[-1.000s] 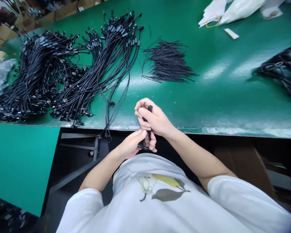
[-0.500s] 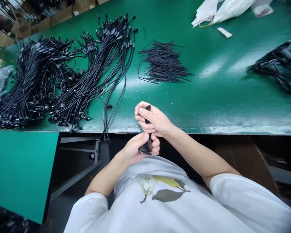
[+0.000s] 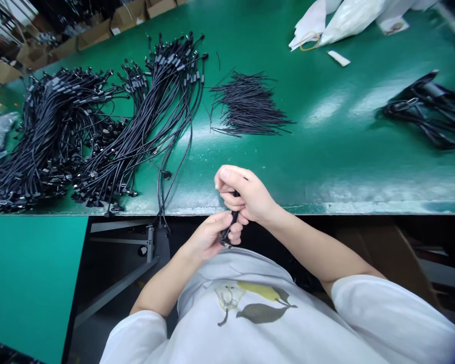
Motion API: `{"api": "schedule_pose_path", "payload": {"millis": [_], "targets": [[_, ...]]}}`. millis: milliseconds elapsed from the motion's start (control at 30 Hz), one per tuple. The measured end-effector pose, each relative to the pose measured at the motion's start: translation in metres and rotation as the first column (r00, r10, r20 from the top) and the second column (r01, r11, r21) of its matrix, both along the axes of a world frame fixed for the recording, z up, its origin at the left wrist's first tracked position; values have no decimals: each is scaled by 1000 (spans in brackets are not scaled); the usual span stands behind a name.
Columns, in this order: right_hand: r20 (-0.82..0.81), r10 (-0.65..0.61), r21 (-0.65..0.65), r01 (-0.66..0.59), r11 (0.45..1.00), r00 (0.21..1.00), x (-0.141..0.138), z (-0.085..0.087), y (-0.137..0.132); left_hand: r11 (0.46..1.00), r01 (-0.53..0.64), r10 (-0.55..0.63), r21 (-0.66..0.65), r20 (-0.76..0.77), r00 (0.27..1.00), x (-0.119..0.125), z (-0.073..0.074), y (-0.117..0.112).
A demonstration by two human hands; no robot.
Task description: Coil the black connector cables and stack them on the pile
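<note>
My right hand (image 3: 246,194) is closed around the upper part of a short black cable (image 3: 231,225), right at the near edge of the green table (image 3: 326,162). My left hand (image 3: 208,236) sits just below it, close to my chest, pinching the cable's lower end between thumb and fingers. Most of the cable is hidden inside the two hands. A single loose cable (image 3: 170,174) hangs over the table edge to the left of my hands.
Big heaps of black cables (image 3: 98,126) cover the table's left half. A pile of thin black ties (image 3: 250,103) lies beyond my hands. More black cables (image 3: 428,114) lie at the right, white bags (image 3: 341,20) at the far edge. A lower green surface (image 3: 26,283) is at my left.
My hands have stayed together on the cable. The cable tip that stuck out above my right fist is now hidden, and the view has shifted slightly.
</note>
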State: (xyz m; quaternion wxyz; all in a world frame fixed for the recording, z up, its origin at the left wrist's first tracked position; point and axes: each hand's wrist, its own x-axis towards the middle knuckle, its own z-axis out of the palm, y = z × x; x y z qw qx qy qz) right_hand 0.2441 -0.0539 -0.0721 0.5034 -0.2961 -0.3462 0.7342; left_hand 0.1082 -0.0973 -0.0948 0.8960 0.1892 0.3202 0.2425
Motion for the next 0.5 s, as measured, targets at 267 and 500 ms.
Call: {"api": "schedule_pose_path", "payload": {"millis": [267, 500], "targets": [[-41, -13, -108, 8, 994, 999, 11, 6, 6, 904, 179, -57, 388, -305, 951, 2, 14, 4], [10, -122, -73, 122, 990, 993, 20, 12, -18, 925, 164, -84, 343, -237, 968, 6, 5, 0]]}}
